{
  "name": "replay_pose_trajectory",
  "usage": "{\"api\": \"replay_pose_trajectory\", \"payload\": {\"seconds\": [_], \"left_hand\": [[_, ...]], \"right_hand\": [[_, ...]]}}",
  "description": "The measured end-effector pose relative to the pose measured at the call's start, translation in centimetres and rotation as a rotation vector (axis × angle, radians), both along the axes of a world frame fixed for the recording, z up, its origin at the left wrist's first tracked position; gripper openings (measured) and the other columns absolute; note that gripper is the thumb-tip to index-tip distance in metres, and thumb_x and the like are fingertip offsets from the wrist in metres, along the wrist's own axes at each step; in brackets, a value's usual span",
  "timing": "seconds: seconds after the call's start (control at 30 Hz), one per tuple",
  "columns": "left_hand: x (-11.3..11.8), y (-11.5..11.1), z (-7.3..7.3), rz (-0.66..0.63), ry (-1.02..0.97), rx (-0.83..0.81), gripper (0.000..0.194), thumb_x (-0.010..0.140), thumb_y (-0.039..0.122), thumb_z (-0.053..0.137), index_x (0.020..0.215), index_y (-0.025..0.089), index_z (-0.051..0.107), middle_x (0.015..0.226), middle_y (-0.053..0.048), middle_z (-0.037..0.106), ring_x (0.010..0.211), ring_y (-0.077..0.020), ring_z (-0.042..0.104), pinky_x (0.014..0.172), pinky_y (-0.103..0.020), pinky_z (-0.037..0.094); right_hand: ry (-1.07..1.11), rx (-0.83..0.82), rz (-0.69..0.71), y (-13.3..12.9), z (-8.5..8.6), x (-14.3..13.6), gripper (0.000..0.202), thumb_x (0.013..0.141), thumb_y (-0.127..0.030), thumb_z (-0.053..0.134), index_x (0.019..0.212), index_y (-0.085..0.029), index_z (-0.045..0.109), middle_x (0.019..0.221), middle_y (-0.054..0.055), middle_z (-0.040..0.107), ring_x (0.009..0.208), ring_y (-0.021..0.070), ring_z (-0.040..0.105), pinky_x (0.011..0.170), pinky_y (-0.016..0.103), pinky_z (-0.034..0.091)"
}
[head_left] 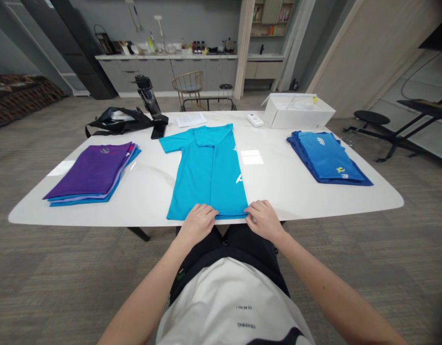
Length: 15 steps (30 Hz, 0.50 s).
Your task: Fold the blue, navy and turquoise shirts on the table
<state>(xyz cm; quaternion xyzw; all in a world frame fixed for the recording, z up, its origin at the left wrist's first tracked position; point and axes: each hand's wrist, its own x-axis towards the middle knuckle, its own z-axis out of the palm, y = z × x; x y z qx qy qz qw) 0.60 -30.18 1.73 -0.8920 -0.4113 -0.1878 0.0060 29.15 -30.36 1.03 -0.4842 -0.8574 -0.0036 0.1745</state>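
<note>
A turquoise T-shirt [195, 177] lies on the white table in front of me, its right side folded over toward the middle. White print shows along the folded right edge, and one sleeve points out to the left. At the near hem, my left hand [200, 221] pinches the cloth close to the fold's inner edge. My right hand [263, 218] is closed on the hem's right corner, fingertips on the fabric. Both hands rest at the table's front edge.
A stack of purple and blue folded shirts [91, 172] lies left; blue folded clothes [325, 155] lie right. Behind are a black bag [120, 122], a bottle [148, 97], a phone [158, 130], paper [191, 120], a white remote-like device [255, 120] and a white box [298, 112].
</note>
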Motion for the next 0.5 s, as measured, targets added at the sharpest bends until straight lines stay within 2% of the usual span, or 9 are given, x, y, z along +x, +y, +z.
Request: {"api": "replay_pose_trajectory", "payload": {"seconds": [0.13, 0.3, 0.4, 0.5], "left_hand": [[0.0, 0.0, 0.4, -0.03, -0.036, 0.021, 0.025, 0.101, 0.014, 0.045, 0.112, 0.021, 0.066, 0.101, -0.007, 0.072, 0.094, -0.0219, 0.063, 0.085, -0.039, 0.045], [0.4, -0.9, -0.1, -0.007, 0.01, -0.046, 0.023, 0.099, 0.014, 0.047, 0.104, 0.021, 0.068, 0.094, -0.006, 0.071, 0.088, -0.0218, 0.063, 0.08, -0.041, 0.045], [0.4, -0.7, 0.2, 0.005, -0.076, -0.077, 0.021, 0.101, 0.019, 0.048, 0.104, 0.022, 0.068, 0.092, -0.005, 0.072, 0.086, -0.0199, 0.065, 0.079, -0.04, 0.046], [0.5, 1.1, 1.0, 0.049, -0.139, -0.088, 0.021, 0.103, 0.023, 0.047, 0.107, 0.023, 0.068, 0.094, -0.004, 0.073, 0.088, -0.0195, 0.066, 0.08, -0.039, 0.048]], "right_hand": [[0.015, 0.011, 0.009, 0.0, -0.3, 0.6, 0.024, 0.094, -0.015, 0.048, 0.092, -0.021, 0.071, 0.087, 0.007, 0.069, 0.087, 0.0236, 0.057, 0.084, 0.041, 0.038], [0.051, -0.059, 0.013, -1.1, -0.9, 0.5, 0.021, 0.093, -0.019, 0.052, 0.095, -0.024, 0.073, 0.086, 0.007, 0.069, 0.086, 0.0243, 0.059, 0.085, 0.042, 0.04], [0.123, -0.097, 0.005, -0.9, -0.3, 0.5, 0.017, 0.095, -0.029, 0.056, 0.093, -0.025, 0.073, 0.087, 0.007, 0.07, 0.085, 0.0241, 0.061, 0.083, 0.042, 0.041], [0.178, -0.137, -0.013, 1.3, 0.9, 0.3, 0.022, 0.1, -0.033, 0.052, 0.094, -0.024, 0.072, 0.088, 0.007, 0.071, 0.085, 0.0226, 0.064, 0.083, 0.039, 0.043]]}}
